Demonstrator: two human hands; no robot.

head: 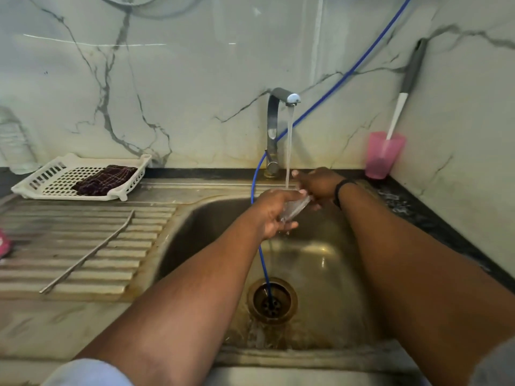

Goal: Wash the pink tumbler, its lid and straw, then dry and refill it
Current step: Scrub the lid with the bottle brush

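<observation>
1. Head view: rinsing a clear lid [296, 208] under the tap [284, 99], left hand [274, 213] curled underneath, right hand [317, 183] pinching its upper edge.
2. Lying on the drainboard: the straw [86, 253], likely needing washing next.

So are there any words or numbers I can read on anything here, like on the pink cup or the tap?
None can be read. The pink plastic cup, the curved steel tap and the white slotted plastic tray show no print. The clear plastic bottle at the left edge is too blurred to tell.
</observation>
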